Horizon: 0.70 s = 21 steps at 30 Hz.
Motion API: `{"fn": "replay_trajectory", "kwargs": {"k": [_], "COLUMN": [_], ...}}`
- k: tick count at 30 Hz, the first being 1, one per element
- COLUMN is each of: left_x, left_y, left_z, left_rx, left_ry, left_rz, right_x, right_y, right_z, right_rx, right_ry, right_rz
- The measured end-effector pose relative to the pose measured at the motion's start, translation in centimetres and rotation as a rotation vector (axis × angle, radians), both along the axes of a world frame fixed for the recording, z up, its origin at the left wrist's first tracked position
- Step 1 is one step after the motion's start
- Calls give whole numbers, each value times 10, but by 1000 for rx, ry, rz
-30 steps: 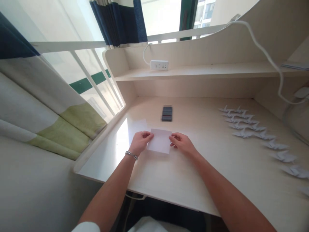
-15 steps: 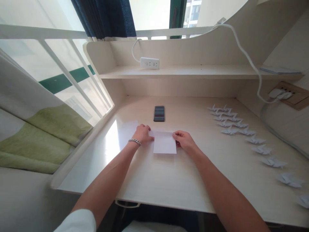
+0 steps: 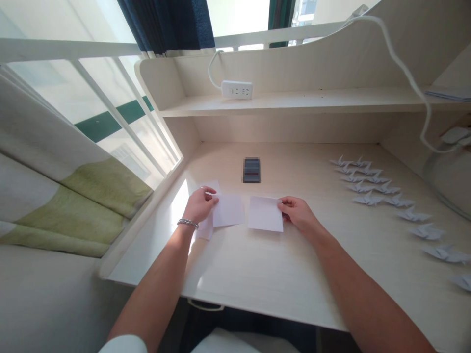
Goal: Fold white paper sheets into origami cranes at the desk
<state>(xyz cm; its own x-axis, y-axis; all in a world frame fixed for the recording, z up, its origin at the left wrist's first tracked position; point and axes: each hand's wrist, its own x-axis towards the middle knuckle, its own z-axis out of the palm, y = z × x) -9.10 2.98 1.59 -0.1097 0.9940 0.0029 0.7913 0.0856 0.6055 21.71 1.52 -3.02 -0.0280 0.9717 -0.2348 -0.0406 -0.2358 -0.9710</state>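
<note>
My right hand (image 3: 297,213) pinches the right edge of a square white sheet of paper (image 3: 265,214), thumb on top and fingers beneath. To its left, my left hand (image 3: 199,204) has its thumb and fingers closed on the left edge of another white sheet (image 3: 229,211). Part of a further white paper (image 3: 205,231) lies on the desk below that sheet and my left hand. A narrow gap separates the two held sheets. Beyond them lies a small dark rectangular object (image 3: 251,170), blurred out.
Several folded paper cranes (image 3: 370,198) stand in rows along the right of the desk (image 3: 257,269). A white power strip (image 3: 237,90) rests on the shelf (image 3: 294,100) at the back. Its side has a white cable (image 3: 408,73) hanging down. Curtains (image 3: 73,206) border the left.
My left hand has moved left, drawing its sheet away from the one in my right hand. The two sheets, close together before, now show apart. The camera view has shifted slightly.
</note>
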Motion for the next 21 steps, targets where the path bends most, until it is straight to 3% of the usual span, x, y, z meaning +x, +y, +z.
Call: {"fn": "replay_trajectory", "kwargs": {"k": [5, 9, 12, 17, 21], "left_x": [-39, -43, -18, 58, 96], "left_y": [-18, -23, -26, -27, -21], "left_z": [4, 0, 1, -2, -15], "left_rx": [38, 118, 176, -116, -212], "left_ry": [170, 307, 139, -349, -503], "left_rz": [179, 176, 102, -273, -306], "right_x": [0, 0, 0, 0, 5], "right_y": [0, -1, -2, -5, -8], "right_z": [5, 7, 6, 10, 14], "right_rx": [-12, -6, -10, -3, 5], "right_ry": [4, -15, -12, 7, 18], "right_rz": [34, 53, 51, 61, 60]}}
